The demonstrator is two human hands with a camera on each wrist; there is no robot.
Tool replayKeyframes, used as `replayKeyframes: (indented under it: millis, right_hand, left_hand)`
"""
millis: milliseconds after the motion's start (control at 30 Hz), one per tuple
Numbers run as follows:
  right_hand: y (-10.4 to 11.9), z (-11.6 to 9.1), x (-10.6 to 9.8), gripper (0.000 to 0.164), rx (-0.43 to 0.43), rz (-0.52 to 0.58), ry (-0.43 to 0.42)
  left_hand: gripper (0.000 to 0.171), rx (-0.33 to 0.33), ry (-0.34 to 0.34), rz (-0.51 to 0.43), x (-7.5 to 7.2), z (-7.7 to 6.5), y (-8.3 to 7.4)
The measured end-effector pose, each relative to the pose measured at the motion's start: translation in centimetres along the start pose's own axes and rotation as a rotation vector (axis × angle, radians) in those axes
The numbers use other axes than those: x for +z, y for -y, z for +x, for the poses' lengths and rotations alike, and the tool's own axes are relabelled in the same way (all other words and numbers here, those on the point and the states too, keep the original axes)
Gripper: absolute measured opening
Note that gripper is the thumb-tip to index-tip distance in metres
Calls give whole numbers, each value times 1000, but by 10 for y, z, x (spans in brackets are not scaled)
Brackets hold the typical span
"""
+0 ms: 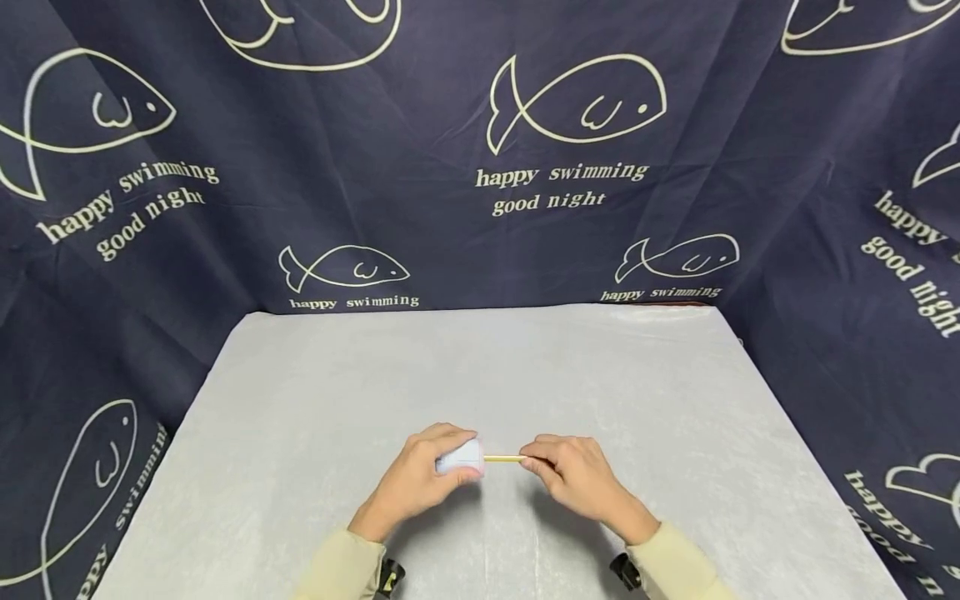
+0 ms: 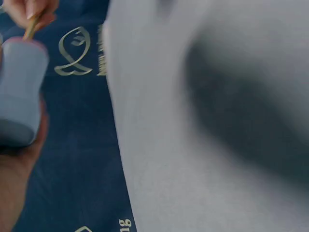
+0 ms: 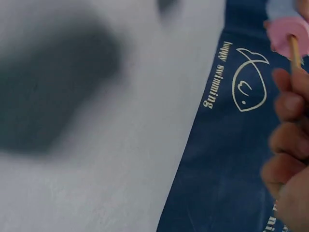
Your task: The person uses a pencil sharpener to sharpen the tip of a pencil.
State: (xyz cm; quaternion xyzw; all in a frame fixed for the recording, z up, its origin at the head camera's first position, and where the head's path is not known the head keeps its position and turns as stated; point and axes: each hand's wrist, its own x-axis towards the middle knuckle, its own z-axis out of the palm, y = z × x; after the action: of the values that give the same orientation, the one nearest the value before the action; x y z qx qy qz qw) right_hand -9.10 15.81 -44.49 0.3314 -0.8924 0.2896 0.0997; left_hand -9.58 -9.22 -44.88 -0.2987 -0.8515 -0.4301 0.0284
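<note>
My left hand [image 1: 415,473] grips a small light-blue pencil sharpener [image 1: 465,457], thumb on the near side and fingers on the far side. Its pink end face [image 3: 281,35] has a hole, and a yellow pencil [image 1: 504,458] goes into it. The pencil's tip is hidden inside. With thumb and fingertips my right hand [image 1: 576,473] pinches the pencil's other part, the rest of it covered by the hand. Sharpener and pencil lie in one line, held above the table. The left wrist view shows the sharpener's waisted body [image 2: 21,82] and its darker bottom.
A pale grey cloth covers the table [image 1: 480,367], with shadows of both hands on it. Dark blue curtains [image 1: 450,225] with fish drawings and lettering hang behind and at both sides. Each wrist carries a small black camera [image 1: 391,577] near a cream sleeve [image 1: 341,567].
</note>
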Motion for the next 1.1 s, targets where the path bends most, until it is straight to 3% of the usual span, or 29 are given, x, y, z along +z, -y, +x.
replayKeyframes:
  millis: [67,133,200,267,433,533,633,733,833,933,1100]
  right_hand:
    - [0,1,-6,11,163,126,129]
    - [-2,2,-10,12,265,218,224]
    - [-4,2,-12,13,307,251,267]
    - [-6,0,-11,12,299,232,256]
    - [-5,-8,3,9,176,67,76]
    - [-8,-11,10,17,24,-35,-77]
    - [-12,-10,16,13,-159,-145,-230]
    - [-14,-9,20,22,-308,-231,-345]
    - [-14,-6,22,26,-377,-281,-426]
    - [-13,-4,23,27,-381,-341,-478]
    - [-8,-2,22,31,-358,-435,-473]
  left_hand:
    - [50,109,-45,51,7,-3,2]
    - [50,202,-89,106,13,-5,4]
    - [50,248,-112,141,17,-5,6]
    - [49,246,-111,158,19,-5,7]
    - [47,93,-44,108,13,-3,7]
    - [47,-50,10,40,6,0,7]
    - [44,-197,96,-61,-2,4,8]
    - [39,-286,174,-162,-7,7,10]
    - [37,-300,219,-242,-10,9,11]
    - [38,-307,238,-289,-11,11,11]
    - [36,-320,231,-341,-12,14,8]
